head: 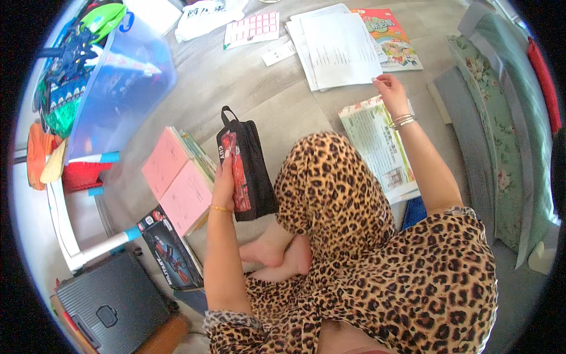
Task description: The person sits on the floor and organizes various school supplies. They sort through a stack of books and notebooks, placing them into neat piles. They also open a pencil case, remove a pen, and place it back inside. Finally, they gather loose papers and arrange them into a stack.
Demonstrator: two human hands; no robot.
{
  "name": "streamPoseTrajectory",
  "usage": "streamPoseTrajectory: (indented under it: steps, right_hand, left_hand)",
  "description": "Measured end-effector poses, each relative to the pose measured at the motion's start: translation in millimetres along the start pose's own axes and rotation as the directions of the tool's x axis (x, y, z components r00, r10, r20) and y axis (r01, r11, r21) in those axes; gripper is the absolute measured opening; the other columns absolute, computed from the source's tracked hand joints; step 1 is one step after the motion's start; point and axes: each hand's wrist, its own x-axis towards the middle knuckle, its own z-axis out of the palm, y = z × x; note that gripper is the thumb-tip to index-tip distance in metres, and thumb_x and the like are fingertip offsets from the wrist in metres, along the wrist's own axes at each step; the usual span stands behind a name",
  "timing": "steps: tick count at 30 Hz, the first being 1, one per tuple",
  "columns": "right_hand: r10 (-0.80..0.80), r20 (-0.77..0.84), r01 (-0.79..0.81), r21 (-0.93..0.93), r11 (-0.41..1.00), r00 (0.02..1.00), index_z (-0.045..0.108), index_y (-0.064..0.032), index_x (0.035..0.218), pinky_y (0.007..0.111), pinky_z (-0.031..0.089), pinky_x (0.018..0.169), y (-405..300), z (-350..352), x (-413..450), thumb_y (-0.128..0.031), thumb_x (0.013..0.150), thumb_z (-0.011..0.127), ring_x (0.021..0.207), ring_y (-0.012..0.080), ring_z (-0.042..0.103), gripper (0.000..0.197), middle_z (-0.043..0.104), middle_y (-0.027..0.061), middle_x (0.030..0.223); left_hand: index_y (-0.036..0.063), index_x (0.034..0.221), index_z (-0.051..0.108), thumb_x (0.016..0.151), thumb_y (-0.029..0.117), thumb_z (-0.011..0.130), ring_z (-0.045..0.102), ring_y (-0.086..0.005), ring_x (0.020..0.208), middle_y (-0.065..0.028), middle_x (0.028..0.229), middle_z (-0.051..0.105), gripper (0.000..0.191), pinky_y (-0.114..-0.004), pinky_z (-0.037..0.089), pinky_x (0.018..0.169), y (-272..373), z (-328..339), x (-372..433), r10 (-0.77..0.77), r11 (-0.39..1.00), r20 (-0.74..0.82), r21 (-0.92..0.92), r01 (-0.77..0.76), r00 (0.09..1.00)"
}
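Observation:
My left hand grips a black zip pouch by its near side. The pouch has a loop handle at its far end and a clear window showing red contents. At the lower right corner of a stack of printed white sheets are the fingertips of my right hand; whether they pinch the paper is unclear. Below that hand lies a printed newspaper or booklet, partly hidden by my knee and forearm. Left of the pouch, pink-covered booklets sit in two piles side by side.
A colourful book lies partly under the sheets. A gridded card, a paper slip and a white bag lie farther off. At left stand a translucent blue bin of toys, a black toy box and a grey case. Floral-edged bedding borders the right.

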Motion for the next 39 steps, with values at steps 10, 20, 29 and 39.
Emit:
streamPoseTrajectory:
  steps: [10, 20, 29, 39]
  right_hand:
    - [0.386, -0.263, -0.468, -0.493, 0.733, 0.884, 0.058, 0.0021, 0.106, 0.040, 0.044, 0.085, 39, 2, 94, -0.046, 0.066, 0.066, 0.099, 0.0344, 0.058, 0.063, 0.061, 0.0218, 0.104]
    - [0.118, -0.120, -0.151, -0.317, 0.936, 0.986, 0.060, 0.0032, 0.099, 0.039, 0.046, 0.081, 33, 6, 124, -0.029, 0.068, 0.069, 0.092, 0.0324, 0.060, 0.046, 0.062, 0.0211, 0.098]
    - [-0.207, -0.054, 0.108, -0.713, 0.693, 0.977, 0.050, 0.0048, 0.113, 0.039, 0.041, 0.090, 45, -11, 198, -0.051, 0.066, 0.071, 0.109, 0.0345, 0.050, 0.076, 0.053, 0.0252, 0.113]
    - [0.196, -0.024, -0.161, -0.676, 0.719, 0.980, 0.050, 0.0067, 0.115, 0.038, 0.043, 0.087, 32, 18, 242, -0.051, 0.066, 0.070, 0.106, 0.0351, 0.054, 0.078, 0.055, 0.0244, 0.113]
  left_hand:
    - [-0.0003, 0.116, 0.047, 0.081, 0.040, 0.059, 0.048, -0.0370, 0.105, -0.0222, 0.113, 0.049, 0.055, -0.040, 0.036, 0.091, -40, 0, 71, 0.430, 0.519, -0.170, 0.850, -0.089, 0.887]
    - [0.0015, 0.113, 0.049, 0.083, 0.017, 0.059, 0.042, -0.0296, 0.111, -0.0174, 0.122, 0.038, 0.035, -0.038, 0.035, 0.093, 4, 55, 12, 0.663, 0.528, -0.012, 0.717, -0.456, 0.748]
    - [0.0012, 0.121, 0.044, 0.084, 0.006, 0.056, 0.049, -0.0202, 0.109, -0.0112, 0.125, 0.045, 0.039, -0.031, 0.040, 0.091, -3, 100, 52, 0.357, 0.916, 0.121, 0.146, -0.373, 0.926]
    - [-0.0036, 0.137, 0.019, 0.081, 0.018, 0.061, 0.033, -0.0301, 0.125, -0.0213, 0.138, 0.030, 0.073, -0.034, 0.030, 0.101, 15, 256, 173, 0.286, 0.958, 0.278, -0.095, -0.270, 0.917]
